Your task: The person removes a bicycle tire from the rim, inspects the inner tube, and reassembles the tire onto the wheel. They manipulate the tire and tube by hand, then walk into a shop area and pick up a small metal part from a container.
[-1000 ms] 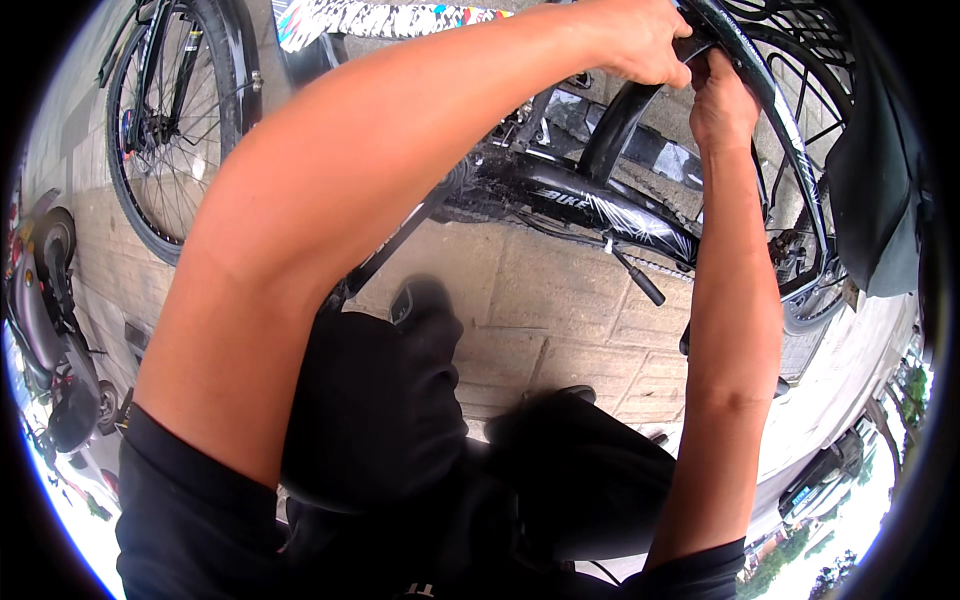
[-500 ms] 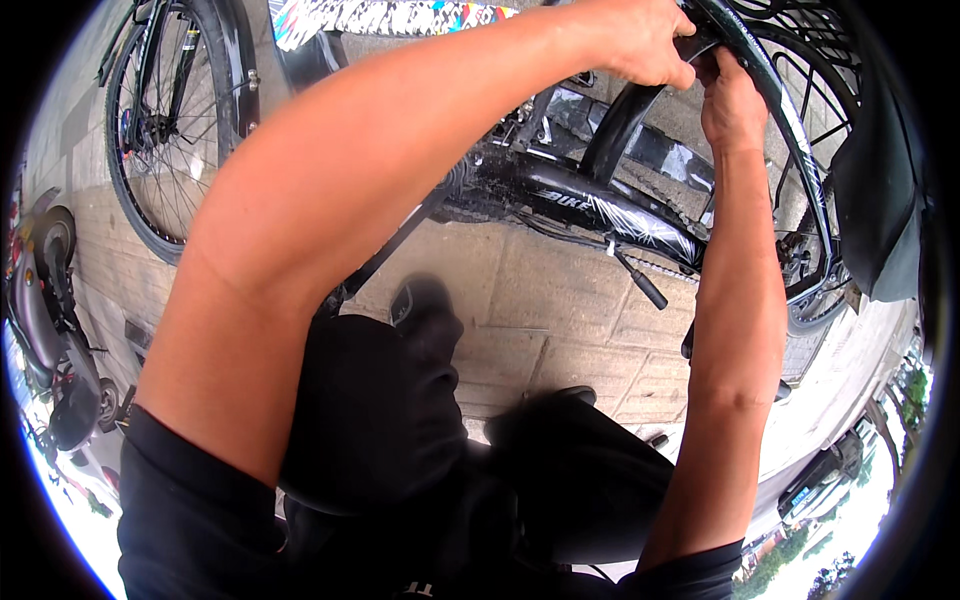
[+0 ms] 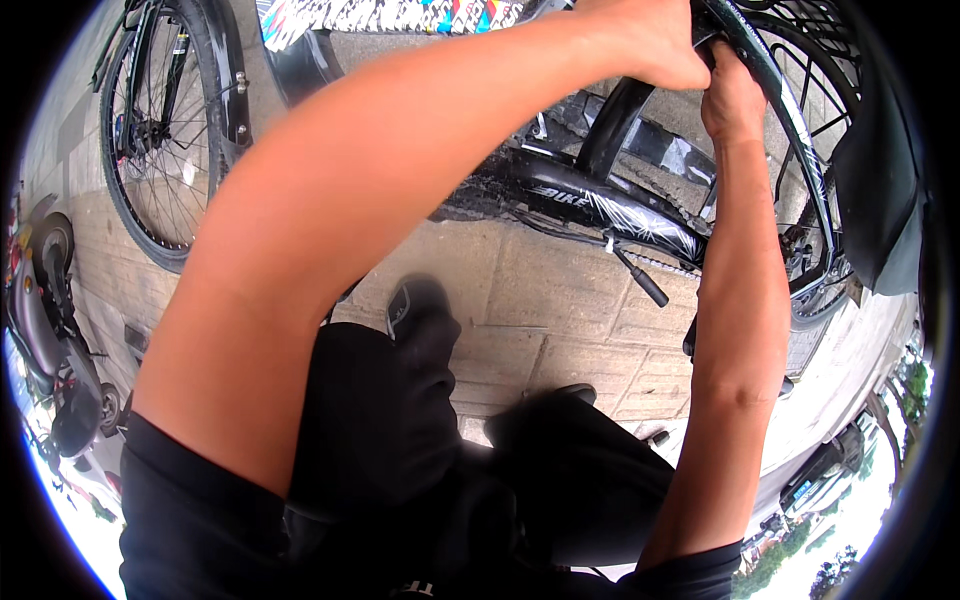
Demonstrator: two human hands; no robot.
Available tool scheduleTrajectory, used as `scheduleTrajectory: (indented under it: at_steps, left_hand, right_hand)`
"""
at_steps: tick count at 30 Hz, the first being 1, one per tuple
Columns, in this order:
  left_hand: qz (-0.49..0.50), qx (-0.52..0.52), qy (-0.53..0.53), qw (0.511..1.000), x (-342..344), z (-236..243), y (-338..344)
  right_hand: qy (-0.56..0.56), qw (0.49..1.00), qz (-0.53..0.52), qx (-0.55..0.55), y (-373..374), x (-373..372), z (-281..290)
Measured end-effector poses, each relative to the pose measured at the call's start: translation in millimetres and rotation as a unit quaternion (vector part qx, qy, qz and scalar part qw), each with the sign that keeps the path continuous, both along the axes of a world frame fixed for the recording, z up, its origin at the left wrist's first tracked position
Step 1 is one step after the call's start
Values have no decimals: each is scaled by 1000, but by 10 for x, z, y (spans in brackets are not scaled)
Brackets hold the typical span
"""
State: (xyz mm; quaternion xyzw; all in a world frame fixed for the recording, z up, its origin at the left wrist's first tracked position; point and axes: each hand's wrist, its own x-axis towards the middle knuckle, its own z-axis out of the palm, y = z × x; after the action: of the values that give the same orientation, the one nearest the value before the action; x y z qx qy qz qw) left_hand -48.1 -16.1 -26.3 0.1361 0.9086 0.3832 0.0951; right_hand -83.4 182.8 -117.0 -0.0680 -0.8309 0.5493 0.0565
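A black electric bike frame (image 3: 570, 198) with white streaked markings stands across the upper middle. My left hand (image 3: 655, 45) reaches over to the upper part of the frame, its thumb pointing right; the other fingers are blurred or cut off by the picture's top edge. Just beside it, my right hand (image 3: 737, 95) is raised with bent fingers closed at a dark part below the slanting frame tube (image 3: 790, 95). What these fingers hold is hidden. A black upright tube (image 3: 612, 130) rises from the frame left of my hands.
Below the frame, a pedal (image 3: 648, 287) sticks out toward me. A spoked front wheel (image 3: 165, 130) stands at the left, a patterned board (image 3: 390, 17) at the top. Dark cloth (image 3: 880, 200) hangs at the right. A parked scooter (image 3: 50, 320) is at far left on the paving (image 3: 520, 270).
My left hand has shifted slightly right and up, its fingers now less visible. My right hand stays at the same dark part. The view has moved slightly.
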Motion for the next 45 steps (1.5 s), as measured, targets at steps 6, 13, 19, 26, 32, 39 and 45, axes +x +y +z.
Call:
scheduleTrajectory:
  at_steps: [6,13,19,26,32,39,45]
  left_hand:
    - [17,-124,35,991,-96,-149,282]
    - [-15,-134,55,989,-24,-153,211]
    - [9,-156,81,984,-14,-301,320]
    - [-3,-132,84,988,76,-189,224]
    - [-7,-142,82,986,28,-255,232]
    - [-61,-182,22,981,7,-119,242]
    - [-43,-178,45,982,-6,-183,205]
  right_hand:
    - [3,995,1,-95,72,-75,-89]
    - [-21,990,15,-138,-81,30,42]
    - [-50,980,51,-183,69,-78,-79]
    - [-11,993,-17,-119,33,-136,-150]
    - [-45,992,33,-112,4,1,-10]
    - [-28,953,35,-300,134,-96,-177]
    - [-45,952,25,-302,45,-102,-162]
